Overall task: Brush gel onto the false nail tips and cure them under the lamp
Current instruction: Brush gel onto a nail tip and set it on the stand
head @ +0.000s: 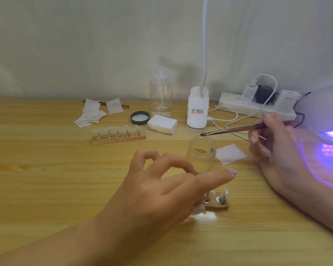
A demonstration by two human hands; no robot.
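Near the desk's middle, the left hand (161, 181) hovers over the near tip holder (217, 205). Its fingers are loose and spread, gripping nothing. The thumb sits by the holder's left end, contact unclear. The hand hides most of that holder; two metal stands and a pale nail tip (226, 192) show at its right end. The right hand (273, 146) pinches the brush (238, 129) by its handle, bristles poised above the open gel jar (201, 154). A far holder (118, 138) carries five tips, left of centre. The lamp (327, 112) glows violet at far right.

Judgement: tips are light, thin plastic, perched loosely on the stands and easily knocked off. Wet gel would smear, so grip the wooden base by its ends and keep it level.
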